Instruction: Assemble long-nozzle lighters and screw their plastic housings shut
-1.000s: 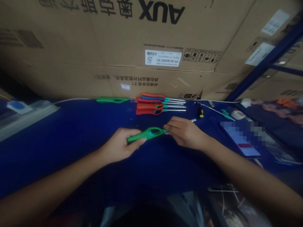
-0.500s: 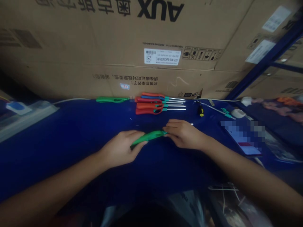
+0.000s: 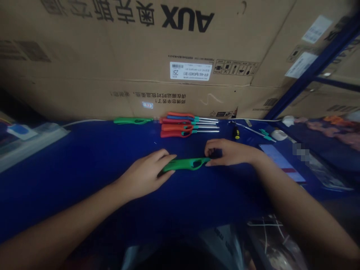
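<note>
My left hand (image 3: 150, 170) grips a green long-nosed lighter (image 3: 182, 164) by its rear end, thumb below and fingers above. The lighter lies almost level over the blue tabletop, its trigger loop facing me and its narrow teal end pointing right. At that end is my right hand (image 3: 232, 152), thumb close under the tip and fingers curled above, with a gap between them. Beyond my hands, several red and orange lighters (image 3: 176, 127) with metal tubes lie in a stack. Another green lighter (image 3: 132, 120) lies left of them, by the carton.
A large cardboard carton (image 3: 135, 48) stands along the back of the blue table (image 3: 92, 150). A black-and-yellow screwdriver (image 3: 236, 132), a white roll (image 3: 279, 135) and a phone (image 3: 282, 161) lie to the right. Clear plastic packaging (image 3: 36, 140) is at the left.
The green lighter has turned, showing its trigger loop, and its tip has shifted right. My right hand has moved right, and its fingers have loosened from a pinch on the tip.
</note>
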The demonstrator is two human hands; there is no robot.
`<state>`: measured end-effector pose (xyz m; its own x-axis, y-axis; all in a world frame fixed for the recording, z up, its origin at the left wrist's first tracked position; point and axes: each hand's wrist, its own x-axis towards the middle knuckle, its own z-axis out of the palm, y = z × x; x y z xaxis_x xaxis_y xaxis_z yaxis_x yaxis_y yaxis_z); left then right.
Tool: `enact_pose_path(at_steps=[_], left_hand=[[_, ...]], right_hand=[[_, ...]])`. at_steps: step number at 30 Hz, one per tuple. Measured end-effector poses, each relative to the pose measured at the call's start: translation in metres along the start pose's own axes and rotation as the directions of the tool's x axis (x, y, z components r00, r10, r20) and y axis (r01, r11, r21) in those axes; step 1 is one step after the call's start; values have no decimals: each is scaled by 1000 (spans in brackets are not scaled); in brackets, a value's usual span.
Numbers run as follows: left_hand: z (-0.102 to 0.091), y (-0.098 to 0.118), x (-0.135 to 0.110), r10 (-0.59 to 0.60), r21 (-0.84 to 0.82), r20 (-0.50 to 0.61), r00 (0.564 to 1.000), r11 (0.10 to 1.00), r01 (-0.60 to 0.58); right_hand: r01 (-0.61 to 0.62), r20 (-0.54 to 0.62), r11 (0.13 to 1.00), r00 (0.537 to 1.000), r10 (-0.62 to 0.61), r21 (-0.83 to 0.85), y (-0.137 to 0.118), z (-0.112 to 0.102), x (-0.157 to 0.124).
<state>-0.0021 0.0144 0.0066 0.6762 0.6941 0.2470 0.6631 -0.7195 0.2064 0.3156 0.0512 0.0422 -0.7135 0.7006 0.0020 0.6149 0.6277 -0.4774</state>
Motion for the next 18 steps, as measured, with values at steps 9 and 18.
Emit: enact_pose_path(at_steps=[9,18], left_hand=[[0,2,-3,-50,-254,-28,998,966,41],[3,14,-7,5,-244,-3,1000,970,-5]], right_hand=[[-852,-612,478,498,614,-214,65,-16,-20],[-861,-584,503,450,676,-81,67,-30,-25]])
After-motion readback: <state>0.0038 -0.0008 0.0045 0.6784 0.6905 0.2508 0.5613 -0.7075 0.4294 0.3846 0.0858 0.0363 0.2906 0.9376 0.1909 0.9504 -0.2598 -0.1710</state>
